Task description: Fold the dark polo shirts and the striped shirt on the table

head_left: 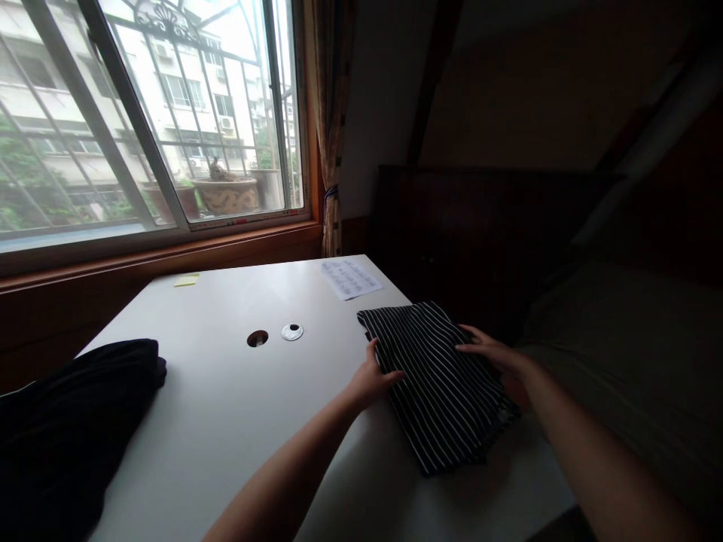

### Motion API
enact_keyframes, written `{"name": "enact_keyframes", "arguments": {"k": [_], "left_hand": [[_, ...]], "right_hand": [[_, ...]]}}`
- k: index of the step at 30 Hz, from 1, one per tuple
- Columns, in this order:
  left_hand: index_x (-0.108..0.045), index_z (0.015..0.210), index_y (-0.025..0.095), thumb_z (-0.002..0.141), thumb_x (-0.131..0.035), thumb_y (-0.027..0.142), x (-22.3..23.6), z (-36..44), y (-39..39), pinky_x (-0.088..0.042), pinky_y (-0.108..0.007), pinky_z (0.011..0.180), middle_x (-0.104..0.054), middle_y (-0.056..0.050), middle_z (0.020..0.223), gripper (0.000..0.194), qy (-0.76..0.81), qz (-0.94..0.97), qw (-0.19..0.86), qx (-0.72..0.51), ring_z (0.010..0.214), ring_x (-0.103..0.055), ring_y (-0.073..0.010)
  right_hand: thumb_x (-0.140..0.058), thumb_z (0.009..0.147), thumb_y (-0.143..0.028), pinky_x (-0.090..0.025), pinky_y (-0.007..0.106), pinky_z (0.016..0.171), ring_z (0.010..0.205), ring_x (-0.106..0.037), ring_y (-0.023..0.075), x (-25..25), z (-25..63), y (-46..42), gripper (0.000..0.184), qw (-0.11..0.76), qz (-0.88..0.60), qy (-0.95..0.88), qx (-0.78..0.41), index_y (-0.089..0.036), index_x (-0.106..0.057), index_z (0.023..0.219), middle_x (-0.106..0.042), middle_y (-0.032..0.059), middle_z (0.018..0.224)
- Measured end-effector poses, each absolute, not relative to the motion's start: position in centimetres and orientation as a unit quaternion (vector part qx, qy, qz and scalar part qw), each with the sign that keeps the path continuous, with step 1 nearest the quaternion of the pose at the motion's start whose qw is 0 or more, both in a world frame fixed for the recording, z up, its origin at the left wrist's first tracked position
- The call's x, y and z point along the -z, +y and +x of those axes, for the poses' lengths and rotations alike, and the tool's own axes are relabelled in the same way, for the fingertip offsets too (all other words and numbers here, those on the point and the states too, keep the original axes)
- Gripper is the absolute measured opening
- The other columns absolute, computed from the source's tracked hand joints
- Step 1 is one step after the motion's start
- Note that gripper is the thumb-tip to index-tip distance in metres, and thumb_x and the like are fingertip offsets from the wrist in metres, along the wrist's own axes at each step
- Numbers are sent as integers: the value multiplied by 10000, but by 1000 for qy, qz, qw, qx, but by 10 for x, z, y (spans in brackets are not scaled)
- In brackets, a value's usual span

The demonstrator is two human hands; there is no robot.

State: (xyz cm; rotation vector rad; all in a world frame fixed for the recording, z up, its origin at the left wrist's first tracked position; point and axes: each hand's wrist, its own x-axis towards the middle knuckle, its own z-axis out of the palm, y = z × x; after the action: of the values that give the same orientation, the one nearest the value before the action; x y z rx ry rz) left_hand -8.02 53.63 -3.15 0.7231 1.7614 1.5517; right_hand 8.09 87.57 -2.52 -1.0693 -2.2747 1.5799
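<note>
A folded black garment with thin white stripes (434,376) is at the right side of the white table, between my two hands. Its exact kind does not show. My left hand (373,380) grips its left edge, thumb over the top, with some fingers hidden by the cloth. On the opposite edge, my right hand (500,354) holds the fabric, its thumb lying on the stripes. The garment's near edge slants toward me, and I cannot tell whether it rests fully on the tabletop. Farther left lies a heap of dark cloth (73,421), apart from both hands.
The white table (226,421) has a round cable hole (257,339) with a silvery round cover (292,332) beside it. A printed sheet (351,278) and a yellow sticky note (186,280) lie toward the back. Behind are a barred window and a tied curtain (332,150).
</note>
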Motion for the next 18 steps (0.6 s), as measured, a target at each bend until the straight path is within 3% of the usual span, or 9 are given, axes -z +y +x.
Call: {"name": "enact_keyframes", "arguments": {"k": [3,7,10,14,18], "left_hand": [[-313,1528,263,728,-814,322,26,-58,522,-584,-384,779,-689,-139,1166,946,672,365,365,-531,939,-697,-278],[-654,1227,234,779,-739,255,20,-32,525,-599,-313,616,-686,-92,1063,456,658,371,441,-484,731,-679,-182],[-736,1034,191,816,-690,182,24,-17,533,-603,-271,623,-681,-36,865,222,612,350,515,-488,624,-652,-113],[-753,1070,226,816,-719,226,27,-11,530,-611,-284,659,-697,-21,843,256,613,391,531,-436,659,-678,-134],[-713,1213,299,815,-749,371,10,-18,505,-588,-342,819,-737,-18,916,406,623,492,494,-355,847,-712,-197]], "right_hand": [[-791,704,-343,-547,443,933,1174,-640,335,21,81,874,673,151,-367,-785,-476,-295,-579,1342,-667,146,1265],[-781,699,-291,-542,447,915,1046,-684,325,12,69,887,699,176,-369,-820,-400,-284,-567,1365,-712,114,1108],[-761,677,-218,-533,452,900,947,-697,310,9,63,898,702,132,-373,-867,-303,-228,-582,1355,-715,97,1018],[-729,704,-199,-506,466,939,1037,-667,324,19,65,889,570,85,-378,-908,-157,-221,-649,1268,-688,119,1102],[-672,806,-270,-410,638,1014,1206,-563,412,30,58,855,404,90,-396,-912,-64,-280,-687,1209,-624,148,1278]]}}
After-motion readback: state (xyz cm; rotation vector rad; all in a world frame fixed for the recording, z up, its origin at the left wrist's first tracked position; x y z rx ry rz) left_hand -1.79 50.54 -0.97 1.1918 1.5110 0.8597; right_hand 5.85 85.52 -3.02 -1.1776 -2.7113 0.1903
